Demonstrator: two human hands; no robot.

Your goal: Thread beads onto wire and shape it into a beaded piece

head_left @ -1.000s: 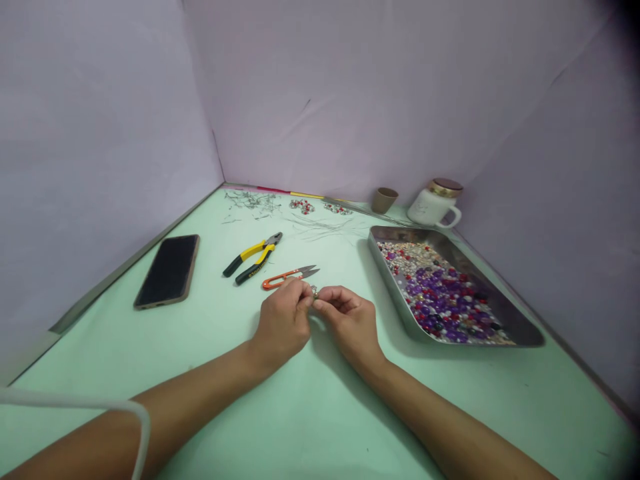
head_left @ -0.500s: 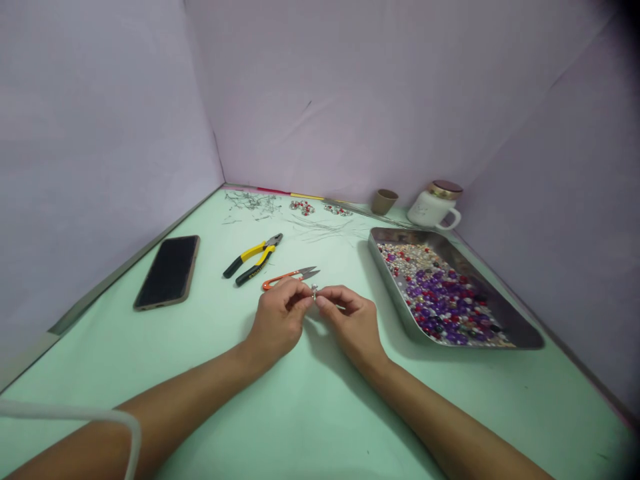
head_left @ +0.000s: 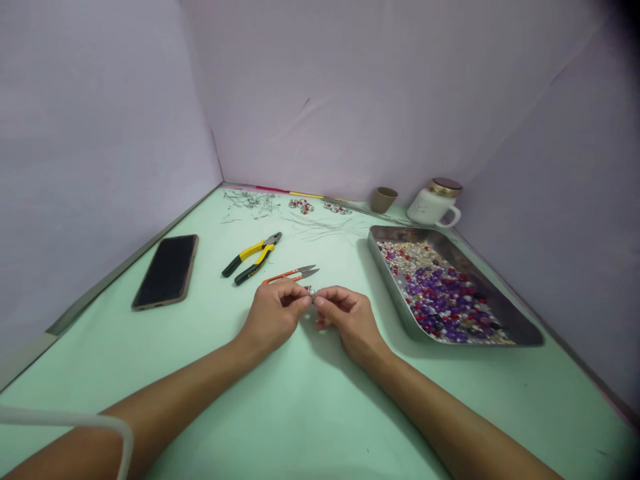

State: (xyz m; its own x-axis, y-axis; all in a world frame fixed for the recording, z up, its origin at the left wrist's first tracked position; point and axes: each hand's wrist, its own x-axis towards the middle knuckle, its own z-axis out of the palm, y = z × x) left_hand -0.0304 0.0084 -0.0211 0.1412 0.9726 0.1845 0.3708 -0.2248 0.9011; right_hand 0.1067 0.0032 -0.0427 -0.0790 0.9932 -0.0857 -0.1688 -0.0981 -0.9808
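Note:
A small beaded piece, silvery with a bit of red, is pinched between the fingertips of both hands over the middle of the table. My left hand grips it from the left with thumb and forefinger. From the right, my right hand holds it the same way, its other fingers curled. Most of the piece is hidden by the fingers. Just beyond my left hand lie orange-handled thread snips, blades pointing right. Pliers with yellow and black handles lie farther left.
A metal tray of mixed beads stands at right. Behind are a brown cup, a lidded white mug, beaded pieces, loose wires and a pile of wire bits. A phone lies left. A white cable crosses lower left.
The beaded piece has turned slightly between my fingertips, and some red now shows on it. My right hand's lower fingers have curled in. Both hands stay in nearly the same place.

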